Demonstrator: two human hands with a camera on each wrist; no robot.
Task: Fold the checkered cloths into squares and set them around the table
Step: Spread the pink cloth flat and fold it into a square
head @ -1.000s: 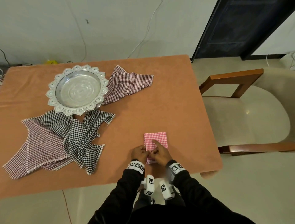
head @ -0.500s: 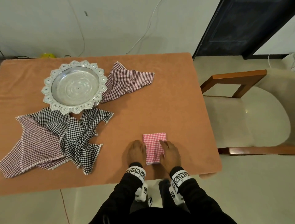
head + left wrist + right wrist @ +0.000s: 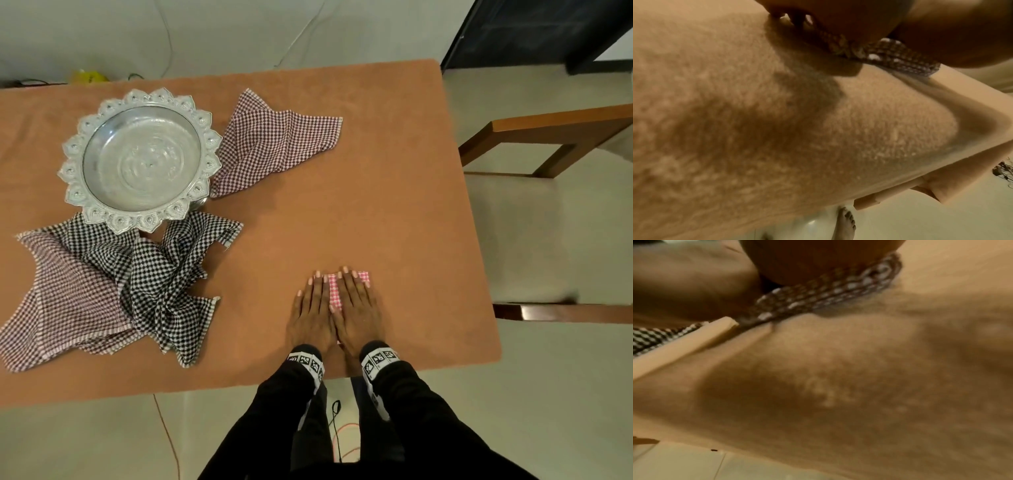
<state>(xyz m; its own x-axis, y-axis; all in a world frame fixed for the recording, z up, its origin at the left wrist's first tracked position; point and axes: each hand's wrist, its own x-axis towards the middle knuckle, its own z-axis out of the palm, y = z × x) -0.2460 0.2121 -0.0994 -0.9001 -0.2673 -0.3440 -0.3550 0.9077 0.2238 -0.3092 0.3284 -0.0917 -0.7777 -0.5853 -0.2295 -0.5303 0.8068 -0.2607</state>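
Pressing flat with straight, spread fingers, the left hand (image 3: 311, 310) and right hand (image 3: 356, 308) lie side by side on the folded pink checkered cloth (image 3: 335, 294) beneath them, likely setting its creases so the square holds.

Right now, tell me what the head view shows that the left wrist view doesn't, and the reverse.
Only the head view shows the silver tray, the maroon checkered cloth beside it, the crumpled black and maroon cloths, the chair, and both hands from above: left hand and right hand lying flat, fingers straight, on the pink folded cloth.

Only the left wrist view shows the folded cloth's layered edge from the side, and a bare foot on the floor.

Both show the orange table cover and the pressing hands.
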